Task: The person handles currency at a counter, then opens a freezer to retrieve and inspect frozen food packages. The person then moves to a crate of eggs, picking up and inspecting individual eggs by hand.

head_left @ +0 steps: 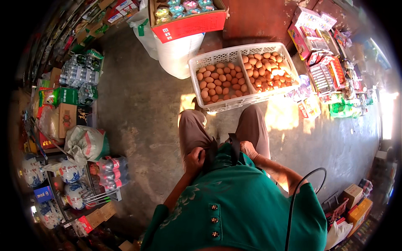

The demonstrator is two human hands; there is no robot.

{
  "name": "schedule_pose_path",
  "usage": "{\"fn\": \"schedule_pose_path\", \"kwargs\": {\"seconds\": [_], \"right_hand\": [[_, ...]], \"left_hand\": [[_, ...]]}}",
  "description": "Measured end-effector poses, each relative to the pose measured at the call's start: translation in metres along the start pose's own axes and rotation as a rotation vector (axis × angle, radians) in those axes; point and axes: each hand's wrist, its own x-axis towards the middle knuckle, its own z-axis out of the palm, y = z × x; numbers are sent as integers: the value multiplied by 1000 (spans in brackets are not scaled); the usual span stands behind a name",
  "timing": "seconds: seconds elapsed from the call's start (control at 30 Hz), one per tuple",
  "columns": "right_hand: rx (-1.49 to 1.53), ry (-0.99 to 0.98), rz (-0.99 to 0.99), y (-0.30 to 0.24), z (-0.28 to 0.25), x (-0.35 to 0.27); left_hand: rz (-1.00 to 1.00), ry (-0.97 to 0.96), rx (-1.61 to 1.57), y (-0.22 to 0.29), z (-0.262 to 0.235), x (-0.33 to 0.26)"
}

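Note:
I sit with my knees apart, a green top over my lap. My left hand [195, 159] is closed, its fingers curled at my left thigh beside a dark strap; what lies in them, if anything, is hidden. Against the inside of my right thigh, my right hand [248, 149] is bent closed next to a black strap [234, 147], with its fingertips out of sight. Just beyond my knees stands a white plastic crate [234, 103] split by a divider. Brown eggs [220, 81] fill both of its compartments, and neither hand touches them.
Behind the crate, a red carton [190, 26] of colourful tubs rests on a white sack [178, 56]. Packaged goods [331, 75] are piled at right. Bottle packs [79, 73], a woven sack [86, 144] and blue-and-white jars [75, 194] line the left. A black cable [293, 201] loops beside my right arm.

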Motion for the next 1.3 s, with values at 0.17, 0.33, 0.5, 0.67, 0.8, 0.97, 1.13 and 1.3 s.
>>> {"fn": "schedule_pose_path", "kwargs": {"seconds": [0.17, 0.33, 0.5, 0.67, 0.8, 0.97, 1.13, 1.3], "right_hand": [[-68, -91, 132, 22, 2, 2], [-267, -434, 38, 11, -92, 59], [-343, 4, 449, 46, -138, 142], [-110, 150, 315, 121, -116, 209], [-7, -62, 594, 135, -104, 250], [-219, -161, 693, 165, -38, 273], [-328, -358, 602, 174, -9, 289], [-339, -163, 606, 150, -33, 332]], "left_hand": [[135, 278, 235, -16, -3, 20], [104, 255, 207, -37, -1, 83], [-43, 274, 148, -74, 21, 194], [-480, 250, -428, -185, 80, 307], [-735, 159, -263, -156, 92, 352], [-683, 228, -121, -180, 126, 350], [-777, 271, 139, -141, 120, 357], [-845, 292, 151, -135, 115, 360]]}}
